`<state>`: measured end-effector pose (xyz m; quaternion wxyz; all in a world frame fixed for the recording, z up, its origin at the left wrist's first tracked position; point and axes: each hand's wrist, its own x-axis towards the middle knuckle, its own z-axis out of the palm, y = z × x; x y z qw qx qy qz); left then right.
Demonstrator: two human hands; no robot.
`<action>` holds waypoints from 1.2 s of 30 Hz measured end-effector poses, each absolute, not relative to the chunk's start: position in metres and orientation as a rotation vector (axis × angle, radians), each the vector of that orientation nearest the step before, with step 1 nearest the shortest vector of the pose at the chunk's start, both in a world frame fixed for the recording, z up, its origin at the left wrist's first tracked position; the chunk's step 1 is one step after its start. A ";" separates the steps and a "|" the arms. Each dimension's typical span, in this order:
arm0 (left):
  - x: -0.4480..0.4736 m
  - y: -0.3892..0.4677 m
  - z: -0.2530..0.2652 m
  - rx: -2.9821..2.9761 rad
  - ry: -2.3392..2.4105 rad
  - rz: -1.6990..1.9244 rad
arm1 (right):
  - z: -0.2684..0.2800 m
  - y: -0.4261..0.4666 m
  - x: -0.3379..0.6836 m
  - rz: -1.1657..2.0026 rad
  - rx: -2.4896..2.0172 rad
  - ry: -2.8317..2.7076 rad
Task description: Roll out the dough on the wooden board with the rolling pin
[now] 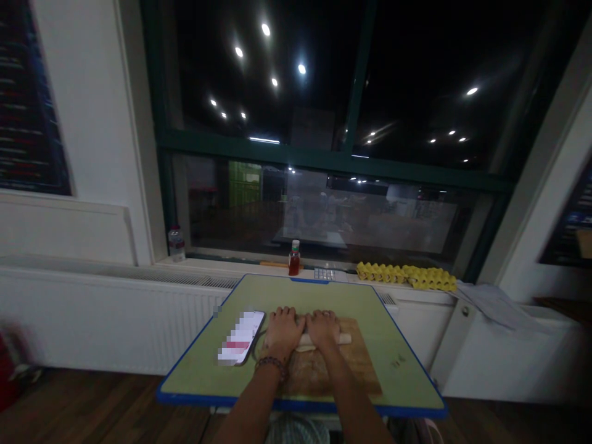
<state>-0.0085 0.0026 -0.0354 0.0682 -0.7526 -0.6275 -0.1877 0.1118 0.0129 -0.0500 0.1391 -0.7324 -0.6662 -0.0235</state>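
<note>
A pale rolling pin [345, 338] lies across a wooden board [324, 373], its right end sticking out past my right hand. My left hand [283, 333] is closed over the left part of the pin, fingers bent forward over it. Close beside it, my right hand [324, 330] bears down on the pin in the same way, the thumbs nearly meeting. Between and below the hands shows a bit of flattened dough [305, 348]; most of it is hidden. A beaded bracelet [274, 365] circles my left wrist.
The board rests on a light green table [407, 382] with a blue edge. Left of it lies a phone [243, 336] with a lit screen. Along the windowsill stand a small bottle of red liquid [294, 259], a clear bottle [176, 243] and yellow egg trays [407, 276]. A radiator [115, 320] runs behind.
</note>
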 end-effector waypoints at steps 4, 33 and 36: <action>-0.008 0.005 -0.036 -2.269 -1.890 -0.565 | -0.051 0.018 0.111 -0.035 -2.142 -1.828; -0.010 0.027 -0.029 -2.332 -2.009 -0.507 | -0.042 0.032 0.108 -0.088 -2.156 -1.788; -0.011 0.035 -0.032 -2.322 -2.008 -0.556 | -0.042 0.037 0.108 -0.098 -2.132 -1.791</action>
